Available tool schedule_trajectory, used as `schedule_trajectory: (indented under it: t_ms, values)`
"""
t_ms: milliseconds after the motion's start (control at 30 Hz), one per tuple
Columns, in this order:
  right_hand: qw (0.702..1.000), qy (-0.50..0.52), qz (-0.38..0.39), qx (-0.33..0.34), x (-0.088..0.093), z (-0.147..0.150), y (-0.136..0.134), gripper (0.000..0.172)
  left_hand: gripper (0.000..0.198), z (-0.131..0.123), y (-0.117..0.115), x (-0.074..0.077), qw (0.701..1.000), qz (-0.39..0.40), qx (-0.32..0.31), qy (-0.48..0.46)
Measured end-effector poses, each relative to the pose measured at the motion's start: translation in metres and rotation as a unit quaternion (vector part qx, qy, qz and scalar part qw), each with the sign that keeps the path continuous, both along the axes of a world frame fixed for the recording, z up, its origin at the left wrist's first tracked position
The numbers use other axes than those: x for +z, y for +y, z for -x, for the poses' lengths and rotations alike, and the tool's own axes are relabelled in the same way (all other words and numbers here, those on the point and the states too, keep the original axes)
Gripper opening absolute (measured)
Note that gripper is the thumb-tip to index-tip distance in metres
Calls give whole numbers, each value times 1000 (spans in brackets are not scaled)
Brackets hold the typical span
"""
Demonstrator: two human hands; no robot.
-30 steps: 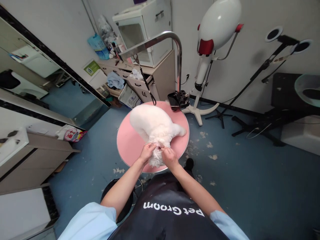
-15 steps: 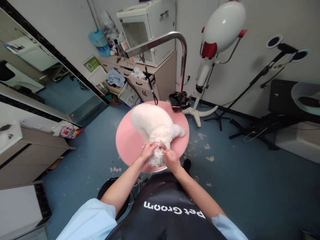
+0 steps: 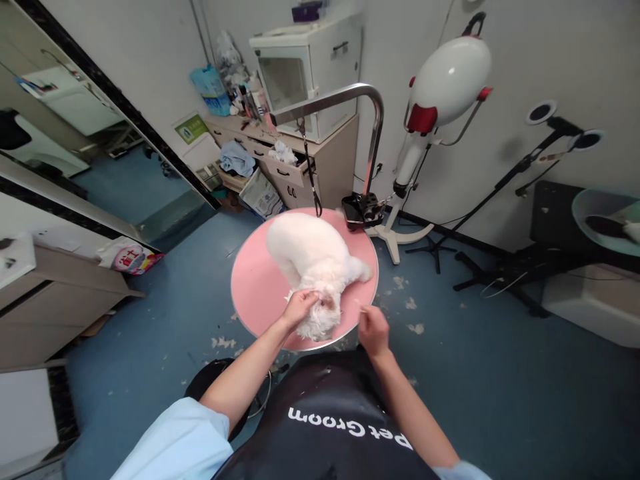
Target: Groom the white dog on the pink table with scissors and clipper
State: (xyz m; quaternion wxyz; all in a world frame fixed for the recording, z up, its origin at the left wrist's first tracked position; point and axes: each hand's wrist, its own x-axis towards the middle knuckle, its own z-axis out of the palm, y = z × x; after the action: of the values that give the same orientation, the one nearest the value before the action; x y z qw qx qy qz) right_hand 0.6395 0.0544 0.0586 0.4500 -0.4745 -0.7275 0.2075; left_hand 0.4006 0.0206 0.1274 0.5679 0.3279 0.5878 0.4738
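A white dog [image 3: 310,243] with a close-clipped body and longer fur on its head lies on a round pink grooming table [image 3: 250,280]. My left hand [image 3: 300,307] is closed at the side of the dog's head, its fingers pinching the ear and folding it back so that pinkish skin shows. Apart from the dog, beyond the right rim of the table, my right hand [image 3: 374,330] is closed. A small pale bit shows by its fingertips, too blurred to name.
A metal grooming arm [image 3: 330,100] with a hanging black loop [image 3: 313,180] curves over the table's far side. A black tray [image 3: 355,212] sits at its foot. Behind stand a white stand dryer [image 3: 450,80] and a drawer cabinet [image 3: 333,163]. Fur clumps [image 3: 416,329] litter the floor.
My right hand has pulled away from the dog's ear, to the right and slightly toward me. My left hand keeps its hold at the ear. The camera view has shifted a little.
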Motion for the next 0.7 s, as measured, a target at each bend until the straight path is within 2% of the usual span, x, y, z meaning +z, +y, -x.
schedule_trajectory:
  t_ms: [33,67,100,133,167,200,233,333,433,500,600,700]
  values:
    - [993,-6,72,-92,-5,-22,5,27,29,9,-1,-4,1000,-7,-11,20]
    - [969,-14,152,-196,-9,-47,11,33,30,21,-3,-8,999,-16,4,40]
    - [929,-22,237,-285,-13,-71,15,41,31,33,-5,-15,997,-20,44,54]
    - [888,-21,307,-343,-15,-94,18,52,33,45,-7,-22,992,-17,112,63]
    - [862,-10,347,-368,-17,-114,18,58,34,55,-9,-31,981,-3,183,65]
    - [853,-2,362,-377,-18,-129,17,59,35,63,-11,-39,973,19,223,56]
    - [850,7,369,-374,-18,-139,14,57,35,67,-14,-47,971,38,232,42]
    - [869,48,372,-323,-20,-140,-1,54,36,56,-22,-64,984,68,161,-18]
    - [882,100,387,-248,-23,-114,-20,61,40,30,-29,-67,992,52,85,-80]
    - [886,139,405,-181,-24,-95,-35,62,45,13,-30,-66,996,15,37,-84]
    - [882,180,434,-32,-18,-67,-59,53,46,-16,-23,-68,999,-31,-16,0]
    - [874,133,442,151,-8,-36,-75,41,30,-47,-7,-71,996,-45,-54,54]
